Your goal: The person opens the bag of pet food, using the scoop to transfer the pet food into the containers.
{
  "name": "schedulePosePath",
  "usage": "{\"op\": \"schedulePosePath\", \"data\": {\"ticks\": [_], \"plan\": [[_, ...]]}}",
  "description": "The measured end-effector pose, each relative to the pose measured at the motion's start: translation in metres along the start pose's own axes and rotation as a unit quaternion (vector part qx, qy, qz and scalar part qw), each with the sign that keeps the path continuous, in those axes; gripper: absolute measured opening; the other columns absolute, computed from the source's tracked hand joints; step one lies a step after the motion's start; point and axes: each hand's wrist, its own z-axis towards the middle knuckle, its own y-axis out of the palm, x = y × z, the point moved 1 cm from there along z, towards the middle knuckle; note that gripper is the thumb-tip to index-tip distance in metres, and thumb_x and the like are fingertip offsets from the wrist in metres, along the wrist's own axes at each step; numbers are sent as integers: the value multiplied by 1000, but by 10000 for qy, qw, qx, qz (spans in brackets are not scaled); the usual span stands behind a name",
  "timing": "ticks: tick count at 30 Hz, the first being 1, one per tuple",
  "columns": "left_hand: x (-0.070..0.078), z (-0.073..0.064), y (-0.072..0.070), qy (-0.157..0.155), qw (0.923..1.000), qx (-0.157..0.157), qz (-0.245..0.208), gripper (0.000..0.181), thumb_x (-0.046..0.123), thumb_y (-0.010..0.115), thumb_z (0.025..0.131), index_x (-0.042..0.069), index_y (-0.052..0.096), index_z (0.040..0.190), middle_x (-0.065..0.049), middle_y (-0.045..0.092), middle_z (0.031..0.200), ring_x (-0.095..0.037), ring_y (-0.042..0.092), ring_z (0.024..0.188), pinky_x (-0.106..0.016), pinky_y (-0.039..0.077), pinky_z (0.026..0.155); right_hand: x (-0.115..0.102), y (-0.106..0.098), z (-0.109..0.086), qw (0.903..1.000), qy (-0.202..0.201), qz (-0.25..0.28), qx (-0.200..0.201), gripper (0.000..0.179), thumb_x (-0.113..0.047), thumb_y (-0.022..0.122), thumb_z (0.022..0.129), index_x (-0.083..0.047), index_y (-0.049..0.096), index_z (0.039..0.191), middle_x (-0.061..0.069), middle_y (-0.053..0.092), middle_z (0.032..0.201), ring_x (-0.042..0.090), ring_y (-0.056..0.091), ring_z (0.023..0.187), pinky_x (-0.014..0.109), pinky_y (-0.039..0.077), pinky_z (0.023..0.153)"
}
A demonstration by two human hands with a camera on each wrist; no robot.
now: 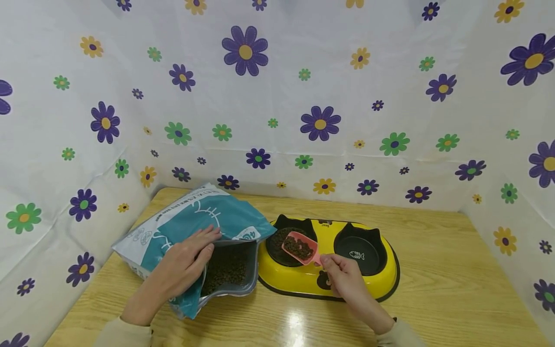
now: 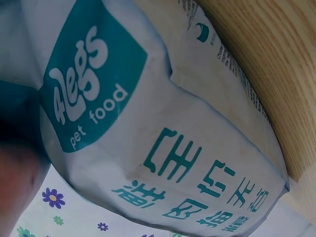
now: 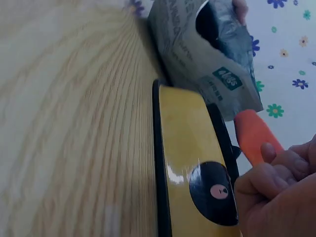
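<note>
Bag [image 1: 186, 217] of crinkled, teal-and-white film lay by the table's left edge, its wide mouth turned towards the feeder and the person. The left grip [image 1: 184, 267] rested on its upper face, fingers nearly straight, thumb beside the mouth; steady pressure there would likely keep the thin wall from sagging inwards. Inside, small brown pellets [image 1: 231, 270] looked dry and grainy.

Further from the left edge, the feeder [image 1: 327, 236], a smooth, shiny yellow oval with a black base rim, stood in from the far edge of the wood-grained table [image 1: 446, 270]. Dark pellets covered the floor of its round, cat-eared left bowl [image 1: 297, 223]. Over that bowl was the pink scoop [image 1: 313, 254], shallow and round-cornered, loaded with pellets, its handle pinched between the thumb and fingers of the right grip [image 1: 347, 282]. It seemed best to keep the scoop low and tip it slowly over the bowl's middle, lest pellets scatter. The right bowl [image 1: 375, 253], nearer the table's right edge, was black with a pale fish print.
</note>
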Motion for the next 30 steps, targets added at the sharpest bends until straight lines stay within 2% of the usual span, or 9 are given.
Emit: {"op": "schedulePosePath", "data": {"ticks": [2, 4, 6, 9, 17, 23, 30], "plan": [[0, 0, 0, -2, 10000, 6, -5, 38, 22, 44, 110, 8, 61, 142, -10, 57, 151, -37, 48, 144, -58, 40, 115, -1, 1, 1, 9975, -233, -546, 381, 29, -20, 53, 108, 1, 72, 113, -1, 44, 60, 11, 43, 51, 18, 34, 46], [0, 0, 0, -4, 10000, 8, -11, 38, 22, 44, 111, 8, 61, 142, -10, 57, 151, -36, 48, 144, -58, 40, 115, -1, 1, 2, 9907, -477, -1082, 670, 27, -19, 54, 107, -2, 75, 112, 3, 53, 63, 14, 53, 57, 20, 40, 50], [0, -1, 0, -13, 10000, 4, -10, 38, 22, 44, 111, 9, 61, 142, -9, 57, 151, -36, 48, 144, -57, 39, 116, -1, 2, 2, 9827, -701, -1497, 840, 26, -19, 55, 106, -4, 76, 111, 6, 61, 68, 16, 59, 61, 21, 44, 54], [0, -1, 0, -26, 10000, 1, -2, 38, 22, 44, 111, 9, 61, 143, -9, 57, 151, -35, 48, 145, -56, 38, 116, -2, 2, 3, 9740, -942, -1831, 949, 24, -19, 57, 106, -6, 76, 110, 7, 68, 75, 17, 62, 58, 22, 44, 50], [-1, -1, 0, -23, 10000, -18, -30, 39, 23, 44, 111, 9, 61, 143, -9, 56, 152, -35, 48, 145, -57, 38, 117, -2, 3, 7, 9594, -1404, -2227, 1012, 22, -19, 58, 105, -6, 75, 107, 5, 59, 66, 11, 57, 49, 21, 40, 42], [-1, 0, 1, -35, 10000, -15, -47, 39, 23, 44, 111, 9, 60, 143, -9, 56, 152, -36, 48, 145, -58, 39, 117, 1, 5, 7, 9372, -2042, -2609, 1091, 18, -16, 62, 103, -5, 75, 107, -3, 54, 63, 1, 53, 46, 20, 44, 43], [-1, -1, 1, -47, 10000, -29, -74, 39, 23, 43, 111, 8, 60, 143, -10, 56, 152, -38, 47, 145, -59, 39, 117, 4, 8, 9, 9141, -2531, -2952, 1151, 15, -10, 65, 99, -3, 75, 108, -9, 48, 63, -2, 38, 49, 17, 31, 43]]}}
